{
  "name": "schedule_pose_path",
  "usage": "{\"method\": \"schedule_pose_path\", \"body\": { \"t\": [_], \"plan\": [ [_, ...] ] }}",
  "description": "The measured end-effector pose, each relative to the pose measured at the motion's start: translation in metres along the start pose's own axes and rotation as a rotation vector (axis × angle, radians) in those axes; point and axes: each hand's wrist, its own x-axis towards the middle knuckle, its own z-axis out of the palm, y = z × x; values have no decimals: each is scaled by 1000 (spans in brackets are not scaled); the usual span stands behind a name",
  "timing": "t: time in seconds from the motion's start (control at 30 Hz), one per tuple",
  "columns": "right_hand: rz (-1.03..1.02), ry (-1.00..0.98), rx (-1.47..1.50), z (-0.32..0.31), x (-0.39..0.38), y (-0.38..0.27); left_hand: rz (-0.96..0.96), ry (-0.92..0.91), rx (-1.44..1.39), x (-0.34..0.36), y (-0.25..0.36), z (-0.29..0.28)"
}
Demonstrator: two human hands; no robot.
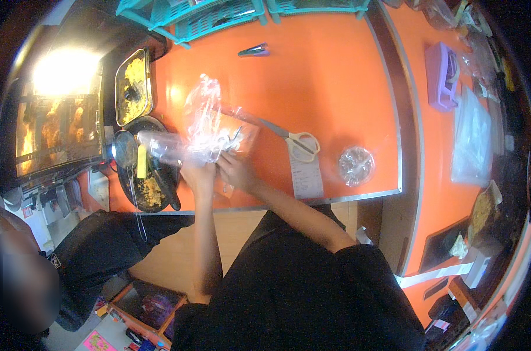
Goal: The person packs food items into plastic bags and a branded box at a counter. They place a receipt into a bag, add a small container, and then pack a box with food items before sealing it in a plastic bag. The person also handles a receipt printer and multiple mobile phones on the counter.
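Above the orange table, my left hand (pixel 199 177) is closed at the lower end of a crinkled clear plastic bag (pixel 202 114); glare and plastic partly cover its fingers. Beside it, the fingers of my right hand (pixel 235 169) are bent and pressed onto the same plastic. A flat clear packet (pixel 247 136) with something pale and dark inside lies behind the right hand. White-handled scissors (pixel 303 147) rest to the right, partly over a white printed slip (pixel 307 178). Left of my hands, a clear plastic sleeve or cup (pixel 160 146) reaches toward a black pan.
The black pan (pixel 170 175) and a tray (pixel 151 93) hold yellow food; a strainer (pixel 124 147) lies over the pan. Turquoise baskets (pixel 218 17), a stapler (pixel 254 50), a round clear-wrapped item (pixel 356 166) and a purple tape dispenser (pixel 440 79) stand around. Another person (pixel 101 251) is at left.
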Motion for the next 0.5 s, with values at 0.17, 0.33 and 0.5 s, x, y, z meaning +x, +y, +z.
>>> {"method": "schedule_pose_path", "body": {
  "t": [0.17,0.33,0.5],
  "plan": [
    [115,10,105,4,1,-5,-264,187,-332,-16,-24,25],
    [205,55,291,3,1,-8,-669,244,-1013,-24,-21,38],
    [293,136,410,-1,-2,-11,-958,204,-1283,-23,6,28]
  ]
}}
